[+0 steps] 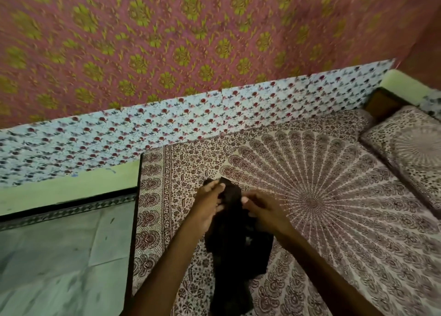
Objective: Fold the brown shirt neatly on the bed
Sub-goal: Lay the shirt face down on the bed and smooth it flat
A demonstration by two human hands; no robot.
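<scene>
The brown shirt (235,251) hangs bunched and dark over the near-left part of the bed (346,232), its lower end trailing toward the near edge. Both hands hold its upper part: the left hand (210,204) has its fingers (218,188) curled round the top edge, and the right hand (265,208) pinches the cloth just beside it. The bed's mandala-print spread lies around them. Left of the bed is pale floor (59,256). Far right, a pillow (410,153) in matching print rests on the bed. Beyond runs a floral wall band (167,124), then a pink patterned wall (191,29).
</scene>
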